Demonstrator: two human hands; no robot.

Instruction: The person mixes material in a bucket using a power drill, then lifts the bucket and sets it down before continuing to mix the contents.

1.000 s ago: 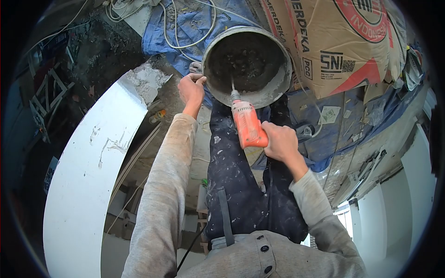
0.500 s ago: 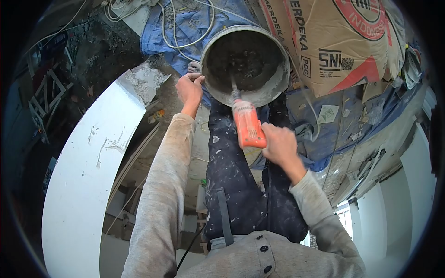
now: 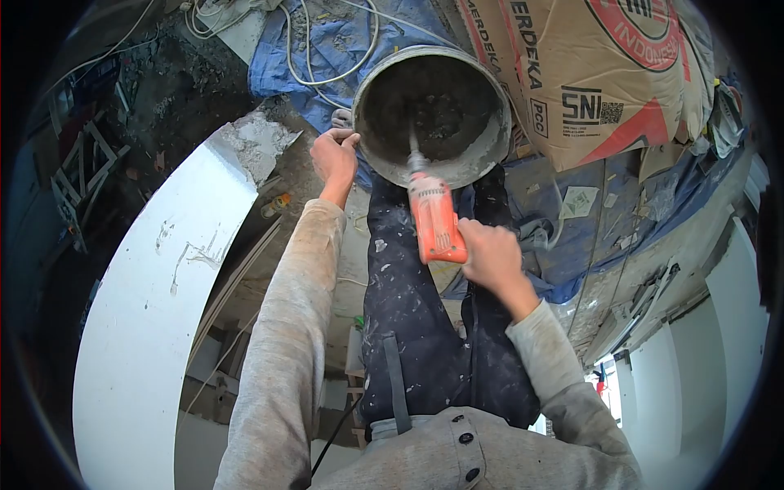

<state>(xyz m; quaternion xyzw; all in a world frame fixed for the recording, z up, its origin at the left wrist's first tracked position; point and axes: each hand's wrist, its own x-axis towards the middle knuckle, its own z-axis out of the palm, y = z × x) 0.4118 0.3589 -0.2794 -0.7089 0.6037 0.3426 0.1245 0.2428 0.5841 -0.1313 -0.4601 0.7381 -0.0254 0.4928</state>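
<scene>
My right hand (image 3: pixel 494 257) is closed round the handle of an orange-red power drill (image 3: pixel 435 220) dusted with grey. The drill's shaft (image 3: pixel 414 143) runs down into a round grey bucket (image 3: pixel 496 151), and its lower end is lost in the dark wet mix (image 3: pixel 445 110). My left hand (image 3: pixel 333 155) grips the bucket's left rim with thumb and fingers. Below the rim are my legs in dark, paint-spotted trousers (image 3: pixel 416 327), with the bucket just beyond the knees.
Brown cement bags (image 3: pixel 604 82) stand right of the bucket. A blue tarp (image 3: pixel 278 57) with a pale looped cable (image 3: pixel 376 33) lies behind it. At left, a long white panel (image 3: pixel 147 286) carries a grey dried lump (image 3: pixel 257 143) on its far end.
The drill and my right hand have shifted slightly left, the shaft tilting a little. My left hand stays on the rim. A small red shape now shows in the bright opening at lower right.
</scene>
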